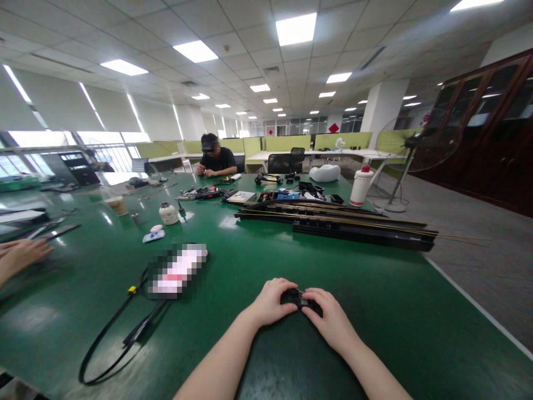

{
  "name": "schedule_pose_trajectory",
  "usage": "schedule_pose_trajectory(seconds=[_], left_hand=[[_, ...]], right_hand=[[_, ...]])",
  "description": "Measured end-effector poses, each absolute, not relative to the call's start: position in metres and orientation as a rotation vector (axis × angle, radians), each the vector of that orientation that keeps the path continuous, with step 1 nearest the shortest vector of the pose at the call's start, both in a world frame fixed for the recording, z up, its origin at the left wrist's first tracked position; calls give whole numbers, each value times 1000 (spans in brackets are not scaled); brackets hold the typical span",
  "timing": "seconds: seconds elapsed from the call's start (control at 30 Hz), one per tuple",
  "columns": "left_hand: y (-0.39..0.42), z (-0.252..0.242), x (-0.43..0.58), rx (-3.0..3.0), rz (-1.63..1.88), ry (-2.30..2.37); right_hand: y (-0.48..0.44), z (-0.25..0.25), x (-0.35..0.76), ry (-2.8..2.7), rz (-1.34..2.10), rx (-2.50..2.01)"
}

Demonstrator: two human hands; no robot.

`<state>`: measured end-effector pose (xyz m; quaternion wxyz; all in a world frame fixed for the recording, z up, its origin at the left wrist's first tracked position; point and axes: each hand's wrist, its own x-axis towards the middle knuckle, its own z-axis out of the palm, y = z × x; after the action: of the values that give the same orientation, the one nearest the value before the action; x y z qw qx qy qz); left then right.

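Nearest, my left hand (271,301) and right hand (331,315), fingers curled part-closed, both gripping one black part (296,299). Near left: one phone (179,272). Far right: one bottle (361,188).

Ceiling panels (296,29) shine brightly, and glare (pale, soft-edged patches) marks the glossy green tabletop (245,261).

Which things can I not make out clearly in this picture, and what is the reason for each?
All in the head view:
Black part: its full shape is hidden by the grip of the left hand and the right hand.
Bright oblong thing: its detail is hidden by mosaic blocks.
Another person's hand: the arm behind it is cut off by the left edge.
Blue items farther back: too small to identify.
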<state>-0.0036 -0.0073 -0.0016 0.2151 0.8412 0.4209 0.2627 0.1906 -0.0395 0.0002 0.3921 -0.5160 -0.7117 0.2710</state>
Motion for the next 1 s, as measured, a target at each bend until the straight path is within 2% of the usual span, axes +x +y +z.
schedule_pose_trajectory(seconds=[0.23,0.5,0.7,1.0], left_hand=[[-6,-2,-3,2325,710,1178],[-8,1,-2,2301,688,1190],[-8,0,-1,2297,695,1192],[-9,4,0,2299,681,1193]], right_hand=[[-39,3,191,-1747,743,-1322],[-37,9,198,-1455,913,-1365],[-32,9,203,-1142,1058,-1227],[-31,15,209,-857,1058,-1190]])
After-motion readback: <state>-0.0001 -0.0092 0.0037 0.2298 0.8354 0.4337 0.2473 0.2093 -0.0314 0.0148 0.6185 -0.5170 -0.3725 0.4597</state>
